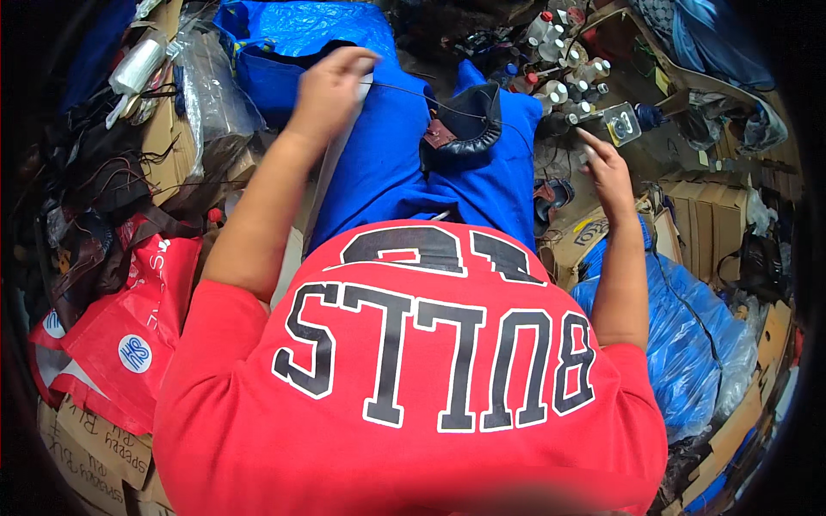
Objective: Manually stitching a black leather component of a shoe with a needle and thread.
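Note:
A black leather shoe upper [471,129] with a gathered edge and a reddish-brown inside sits between my knees, against my blue trousers [379,159]. My left hand [331,95] is raised to the left of it, fingers closed on a dark thread [413,96] that stretches across to the upper. White wrapping shows at these fingers. Out to the right, my right hand [609,176] is closed in a pinch, its index finger pointing inward and something white at the thumb. A faint line of thread runs from the upper toward it; its end at the fingers is hard to see.
Several small bottles [551,52] with white and red caps stand ahead on the right, by a clear bottle lying down [621,125]. Cardboard boxes [705,215] and a blue plastic bag [680,344] are at my right. A red bag [129,318] and plastic wrapping [215,103] crowd the left.

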The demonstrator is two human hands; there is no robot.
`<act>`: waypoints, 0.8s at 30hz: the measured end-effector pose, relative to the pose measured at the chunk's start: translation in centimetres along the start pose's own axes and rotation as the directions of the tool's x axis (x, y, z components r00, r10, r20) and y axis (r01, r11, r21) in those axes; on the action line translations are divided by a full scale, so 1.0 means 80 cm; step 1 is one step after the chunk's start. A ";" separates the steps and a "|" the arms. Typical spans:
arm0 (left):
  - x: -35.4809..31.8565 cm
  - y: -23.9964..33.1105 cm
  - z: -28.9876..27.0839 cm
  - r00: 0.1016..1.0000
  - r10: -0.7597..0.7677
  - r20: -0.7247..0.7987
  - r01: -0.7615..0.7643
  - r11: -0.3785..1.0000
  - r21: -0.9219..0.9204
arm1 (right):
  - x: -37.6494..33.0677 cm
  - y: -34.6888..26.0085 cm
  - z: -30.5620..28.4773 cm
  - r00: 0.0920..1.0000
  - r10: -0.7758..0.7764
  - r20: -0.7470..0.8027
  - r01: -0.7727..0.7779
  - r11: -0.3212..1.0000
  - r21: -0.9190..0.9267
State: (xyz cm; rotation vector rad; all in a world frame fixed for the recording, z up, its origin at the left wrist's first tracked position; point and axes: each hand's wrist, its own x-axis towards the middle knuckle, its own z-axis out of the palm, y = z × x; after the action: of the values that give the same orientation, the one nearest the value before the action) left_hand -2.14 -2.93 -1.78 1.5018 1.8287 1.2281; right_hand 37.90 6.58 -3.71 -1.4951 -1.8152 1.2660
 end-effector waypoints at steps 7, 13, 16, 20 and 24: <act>0.020 0.054 0.108 0.862 0.212 0.460 -0.141 0.973 -0.184 | 0.028 -0.086 0.063 0.909 -0.341 0.239 0.357 0.934 -0.028; 0.048 0.057 0.111 0.745 -0.068 0.663 0.101 0.995 -0.011 | 0.044 -0.105 0.071 0.861 -0.392 0.323 0.445 0.889 -0.106; 0.051 0.058 0.110 0.693 -0.061 0.718 0.105 0.994 -0.017 | 0.049 -0.105 0.071 0.846 -0.366 0.389 0.450 0.880 -0.150; 0.055 0.048 0.116 0.658 -0.012 0.753 0.146 0.983 -0.112 | 0.052 -0.106 0.070 0.829 -0.384 0.407 0.478 0.864 -0.159; 0.056 0.040 0.120 0.627 -0.020 0.778 0.239 0.957 -0.167 | 0.056 -0.106 0.068 0.798 -0.461 0.389 0.568 0.790 -0.231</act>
State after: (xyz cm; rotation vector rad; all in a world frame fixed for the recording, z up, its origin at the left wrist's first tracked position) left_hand 5.94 4.55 -2.95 1.3946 1.1079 0.5461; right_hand 27.88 8.98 0.19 -0.8411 -2.5374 0.9755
